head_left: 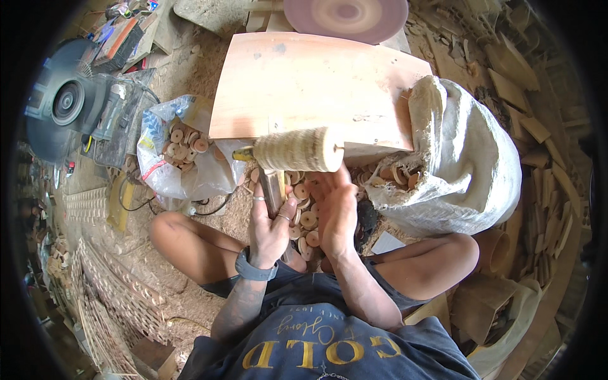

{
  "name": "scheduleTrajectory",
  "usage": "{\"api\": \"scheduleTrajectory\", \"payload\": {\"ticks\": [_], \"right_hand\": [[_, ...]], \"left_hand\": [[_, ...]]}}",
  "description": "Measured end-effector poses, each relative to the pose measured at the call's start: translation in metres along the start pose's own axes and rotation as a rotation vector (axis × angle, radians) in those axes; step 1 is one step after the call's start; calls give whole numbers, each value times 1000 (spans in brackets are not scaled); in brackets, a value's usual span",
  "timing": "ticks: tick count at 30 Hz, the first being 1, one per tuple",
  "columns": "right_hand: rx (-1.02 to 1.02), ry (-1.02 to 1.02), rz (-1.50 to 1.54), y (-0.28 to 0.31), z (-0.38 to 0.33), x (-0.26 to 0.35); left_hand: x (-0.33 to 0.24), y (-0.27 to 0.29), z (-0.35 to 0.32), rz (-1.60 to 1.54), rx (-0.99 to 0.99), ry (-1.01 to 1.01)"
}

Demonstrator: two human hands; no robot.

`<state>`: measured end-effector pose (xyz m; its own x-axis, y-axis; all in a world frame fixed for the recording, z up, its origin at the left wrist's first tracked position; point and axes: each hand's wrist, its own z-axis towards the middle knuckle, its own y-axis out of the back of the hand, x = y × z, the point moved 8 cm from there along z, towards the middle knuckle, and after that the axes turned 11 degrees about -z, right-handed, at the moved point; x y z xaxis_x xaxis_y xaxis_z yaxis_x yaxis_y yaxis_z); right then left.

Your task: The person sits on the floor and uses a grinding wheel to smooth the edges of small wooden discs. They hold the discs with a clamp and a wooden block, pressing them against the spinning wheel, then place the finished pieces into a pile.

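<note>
My left hand [268,233] is closed round a wooden handle [273,193]. Across the top of the handle lies a pale ridged cylinder [291,150], which looks like wooden discs stacked on a rod. A yellow-and-dark piece [242,153] sticks out at its left end. My right hand [337,216] is held palm up with its fingers stretched out, just below the right end of the cylinder; the fingertips are partly hidden behind it. Many small round wooden discs [309,220] with centre holes lie on the ground between and below my hands.
A low wooden board [310,88] stands ahead, with a large sanding disc [348,14] beyond it. At left is a plastic bag [196,180] of wooden discs; at right, a big white sack [462,158] with more. A fan [68,101] stands far left. Wood scraps [544,209] line the right.
</note>
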<state>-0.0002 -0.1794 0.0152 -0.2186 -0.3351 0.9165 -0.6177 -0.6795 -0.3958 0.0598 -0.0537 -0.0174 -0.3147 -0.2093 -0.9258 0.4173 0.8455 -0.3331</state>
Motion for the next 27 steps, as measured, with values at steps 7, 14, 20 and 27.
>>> {"api": "scheduleTrajectory", "payload": {"ticks": [7,14,20,27], "right_hand": [[85,-134,-167,-9,17,-1],[-84,-154,-54,34,38,15],[-110,4,180,33,36,55],[50,777,-1079,11,35,168]], "left_hand": [[-20,-42,14,-229,209,155],[-26,-81,22,-531,326,200],[-38,-76,35,-542,339,230],[-23,-45,26,-153,280,181]]}}
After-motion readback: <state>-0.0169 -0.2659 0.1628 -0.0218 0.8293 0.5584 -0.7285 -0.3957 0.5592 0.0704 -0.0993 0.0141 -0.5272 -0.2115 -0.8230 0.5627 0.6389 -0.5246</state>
